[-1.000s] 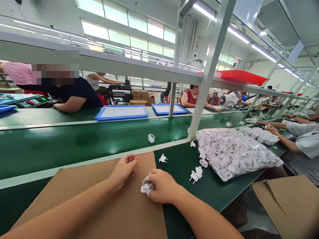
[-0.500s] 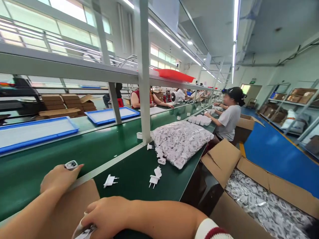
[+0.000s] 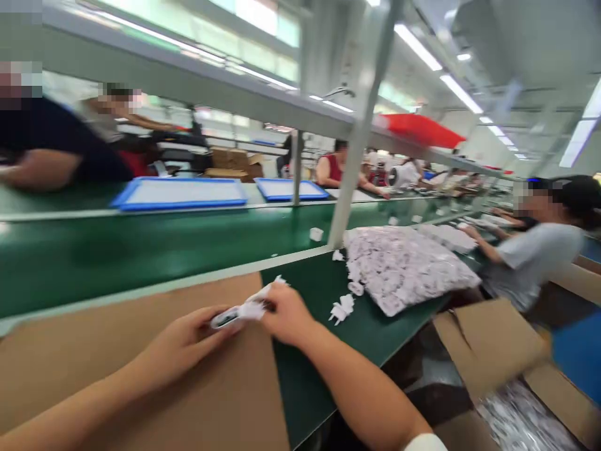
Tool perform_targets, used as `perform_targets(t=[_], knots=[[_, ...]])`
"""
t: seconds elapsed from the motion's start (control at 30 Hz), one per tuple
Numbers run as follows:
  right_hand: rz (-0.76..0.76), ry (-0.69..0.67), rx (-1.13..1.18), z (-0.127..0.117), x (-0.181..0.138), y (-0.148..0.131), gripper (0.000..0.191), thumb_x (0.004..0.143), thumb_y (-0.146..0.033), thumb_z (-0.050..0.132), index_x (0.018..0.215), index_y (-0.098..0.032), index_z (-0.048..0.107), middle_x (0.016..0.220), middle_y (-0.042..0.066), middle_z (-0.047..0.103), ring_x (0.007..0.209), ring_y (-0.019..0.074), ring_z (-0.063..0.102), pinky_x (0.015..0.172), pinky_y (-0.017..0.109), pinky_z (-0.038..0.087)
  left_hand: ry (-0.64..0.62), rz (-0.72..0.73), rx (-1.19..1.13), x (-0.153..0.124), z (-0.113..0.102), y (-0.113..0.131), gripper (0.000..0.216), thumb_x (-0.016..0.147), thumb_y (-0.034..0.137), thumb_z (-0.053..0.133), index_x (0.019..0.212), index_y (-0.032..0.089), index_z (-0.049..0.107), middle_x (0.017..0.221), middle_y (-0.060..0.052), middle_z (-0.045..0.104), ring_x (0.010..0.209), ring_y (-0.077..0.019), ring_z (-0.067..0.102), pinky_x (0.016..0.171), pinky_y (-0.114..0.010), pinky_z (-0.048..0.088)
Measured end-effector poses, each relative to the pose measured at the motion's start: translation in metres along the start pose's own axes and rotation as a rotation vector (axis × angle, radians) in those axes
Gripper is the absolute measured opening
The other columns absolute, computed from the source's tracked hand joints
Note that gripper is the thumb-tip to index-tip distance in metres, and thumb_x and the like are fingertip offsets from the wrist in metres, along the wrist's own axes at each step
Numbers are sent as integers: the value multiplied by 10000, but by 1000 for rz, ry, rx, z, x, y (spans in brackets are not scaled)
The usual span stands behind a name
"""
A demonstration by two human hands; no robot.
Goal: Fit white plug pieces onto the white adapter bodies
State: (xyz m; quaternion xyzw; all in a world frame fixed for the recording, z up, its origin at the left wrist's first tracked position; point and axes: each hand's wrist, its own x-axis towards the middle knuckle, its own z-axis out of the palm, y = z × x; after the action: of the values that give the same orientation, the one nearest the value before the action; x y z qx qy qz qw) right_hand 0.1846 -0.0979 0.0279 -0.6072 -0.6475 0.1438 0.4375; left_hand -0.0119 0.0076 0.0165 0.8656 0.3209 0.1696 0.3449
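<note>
My left hand point(image 3: 201, 332) is closed round a white plastic charger housing point(image 3: 226, 318), whose open end shows a dark inside. My right hand point(image 3: 288, 313) pinches a blurred white plug piece point(image 3: 253, 309) right against that housing; whether the two are joined I cannot tell. Another white part point(image 3: 277, 283) shows just beyond the right fingers, and it is unclear if it is held or lying there. Both hands are above a brown cardboard sheet point(image 3: 188, 388). To the right, white two-pin plug pieces point(image 3: 342, 308) lie on the green table point(image 3: 305, 376).
A clear bag of white parts point(image 3: 404, 269) lies beside a metal post point(image 3: 359, 144). Blue-rimmed trays point(image 3: 183, 208) stand across the green belt point(image 3: 141, 250). An opened carton point(image 3: 498, 338) with bagged parts is at lower right. A co-worker point(image 3: 539, 250) sits at right; others are opposite.
My view has turned left. My left hand has brought the housing from the belt side to over the cardboard, and my right hand has risen from the bottom edge to meet it.
</note>
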Motion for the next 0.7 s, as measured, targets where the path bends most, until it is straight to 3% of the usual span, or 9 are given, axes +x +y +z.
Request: perform_targets(t=[0.07,0.1,0.2,0.33,0.43,0.57,0.7], knots=[[56,41,183,3,0,0,102,839,-296,715,904,-226,752,895,27,692,867,178,646,799,305,509,-53,115,-67,-20,7,18,406,845,561,581,1120,292,713,1156,-21,757,1041,-267,681,939,-353,521],[94,44,235,5,0,1,136,822,-321,737,918,-226,753,908,31,690,867,181,651,800,312,519,-13,137,-90,-24,10,21,392,844,524,597,1118,265,705,1157,-48,746,1053,-272,666,968,-373,504],[115,-13,252,10,0,-3,149,844,-320,706,961,-237,746,976,41,657,907,185,648,789,314,538,93,83,-201,-30,16,14,432,802,492,670,1147,232,659,1125,-69,712,998,-256,651,893,-369,525],[-118,-41,64,14,-10,-18,177,903,-241,596,1040,-246,707,989,56,629,930,194,607,811,341,523,103,108,-276,-32,21,4,294,814,486,664,915,210,666,859,-27,648,781,-196,596,689,-305,490],[-262,-61,-162,19,-16,-29,240,875,-145,541,1061,-220,671,985,78,607,922,217,568,797,364,500,94,129,-293,-31,19,4,252,796,446,677,796,201,619,786,-9,598,732,-178,557,635,-284,441],[-317,-88,-400,24,-17,-37,218,778,-72,514,904,-205,630,912,81,585,855,238,507,715,367,451,75,143,-322,-29,17,4,202,776,379,675,743,200,590,776,-2,597,745,-178,562,650,-283,426],[-304,-108,-430,24,-15,-38,209,780,-62,513,897,-198,621,904,77,587,860,238,489,739,371,432,73,144,-332,-29,17,3,198,773,374,673,740,200,585,767,3,593,752,-182,563,663,-290,420]])
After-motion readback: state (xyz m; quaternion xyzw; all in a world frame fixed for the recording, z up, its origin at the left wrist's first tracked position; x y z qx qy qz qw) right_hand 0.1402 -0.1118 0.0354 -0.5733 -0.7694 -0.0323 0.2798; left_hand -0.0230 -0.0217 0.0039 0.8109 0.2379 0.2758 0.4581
